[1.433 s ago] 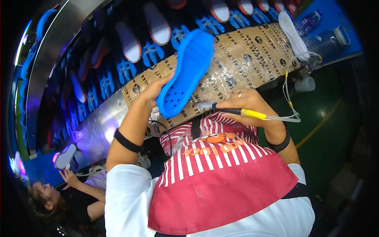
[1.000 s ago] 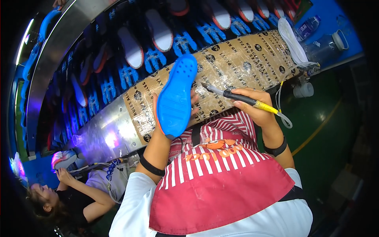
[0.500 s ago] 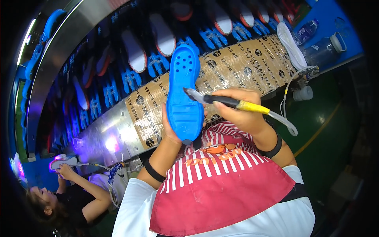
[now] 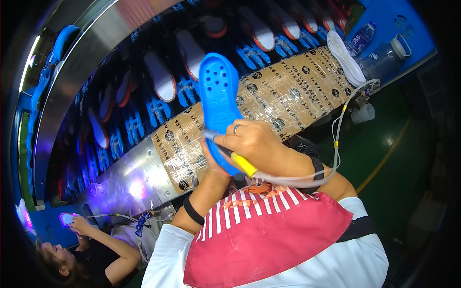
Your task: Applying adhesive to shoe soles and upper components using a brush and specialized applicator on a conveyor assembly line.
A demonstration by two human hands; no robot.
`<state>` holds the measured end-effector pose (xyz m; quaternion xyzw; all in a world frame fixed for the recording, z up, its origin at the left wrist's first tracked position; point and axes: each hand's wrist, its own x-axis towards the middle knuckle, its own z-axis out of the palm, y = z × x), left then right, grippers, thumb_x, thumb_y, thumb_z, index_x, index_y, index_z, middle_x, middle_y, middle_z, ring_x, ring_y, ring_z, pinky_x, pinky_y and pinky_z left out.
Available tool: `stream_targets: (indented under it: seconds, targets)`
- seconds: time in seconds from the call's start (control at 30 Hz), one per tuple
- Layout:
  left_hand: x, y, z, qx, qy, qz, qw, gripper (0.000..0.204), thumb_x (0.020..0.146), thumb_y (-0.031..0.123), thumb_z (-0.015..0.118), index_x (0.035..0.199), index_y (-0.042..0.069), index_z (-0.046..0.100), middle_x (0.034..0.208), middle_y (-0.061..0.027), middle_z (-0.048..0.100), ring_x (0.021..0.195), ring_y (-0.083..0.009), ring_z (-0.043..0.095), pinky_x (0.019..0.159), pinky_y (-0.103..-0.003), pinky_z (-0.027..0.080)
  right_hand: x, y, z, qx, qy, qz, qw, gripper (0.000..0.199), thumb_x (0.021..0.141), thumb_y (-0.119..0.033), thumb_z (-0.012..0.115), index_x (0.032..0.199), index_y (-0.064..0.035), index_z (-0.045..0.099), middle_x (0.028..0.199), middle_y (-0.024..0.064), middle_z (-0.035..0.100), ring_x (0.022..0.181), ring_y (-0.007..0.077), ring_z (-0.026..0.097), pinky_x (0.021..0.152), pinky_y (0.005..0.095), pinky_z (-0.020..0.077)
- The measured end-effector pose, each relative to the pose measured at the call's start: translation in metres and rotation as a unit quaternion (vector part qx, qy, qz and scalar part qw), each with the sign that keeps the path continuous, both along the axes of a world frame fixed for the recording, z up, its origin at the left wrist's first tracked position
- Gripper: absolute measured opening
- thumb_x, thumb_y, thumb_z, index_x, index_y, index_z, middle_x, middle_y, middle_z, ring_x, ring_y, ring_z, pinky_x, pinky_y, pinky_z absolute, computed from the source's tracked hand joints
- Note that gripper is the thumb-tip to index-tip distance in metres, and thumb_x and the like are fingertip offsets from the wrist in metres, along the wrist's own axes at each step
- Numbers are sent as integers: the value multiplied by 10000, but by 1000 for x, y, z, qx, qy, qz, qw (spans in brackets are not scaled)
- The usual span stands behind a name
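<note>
A blue shoe sole (image 4: 218,103), with a cluster of round holes toward its toe, is tilted upright in front of me. My left hand (image 4: 214,161) is closed round its heel end from the left and below, its fingers partly hidden behind the sole. My right hand (image 4: 254,142) grips a brush (image 4: 244,164) with a black and yellow handle, blurred by motion. The brush's tip is at the sole's left edge, low down. From the handle end a clear hose runs right, across my right forearm.
Behind the sole lies a bench edge covered with taped brown cardboard (image 4: 288,98). Beyond it, white soles with red edges (image 4: 161,79) stand in blue holders. A white sole (image 4: 345,60) and bottles (image 4: 384,57) are at the right. Another person (image 4: 103,240) works at the lower left.
My right hand and the brush have swung down and left, from the sole's middle to its left edge. The sole has tilted leftward at its toe, and the hose now loops over my forearm.
</note>
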<state>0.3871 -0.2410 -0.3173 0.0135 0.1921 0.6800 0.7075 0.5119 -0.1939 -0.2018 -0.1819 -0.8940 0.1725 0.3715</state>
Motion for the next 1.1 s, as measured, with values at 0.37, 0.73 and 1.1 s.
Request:
stream_targets:
  seconds: [0.37,0.73,1.1]
  targets:
    - [-1,11,23,132,-7,-86,988,862,710,702,455,1324,106,342,1222,-258,465,1068,-398,508,905,-491,433,-1,-10,-16,-2,42,-1,999,295,590,-78,685,878,-47,628,698,67,561,653,225,573,566,314,470]
    - [-15,23,26,139,28,-44,989,941,678,725,469,1311,44,328,1188,-259,473,1022,-398,523,853,-478,468,0,-18,-37,-80,125,15,989,253,629,-42,721,872,-43,650,661,72,560,583,222,561,522,313,446]
    - [-41,32,37,121,37,-24,992,910,676,654,515,1306,20,342,1194,-245,482,1035,-412,521,809,-504,483,17,-18,-46,-193,102,40,975,265,701,-98,720,958,-70,659,670,88,571,594,229,561,551,323,437]
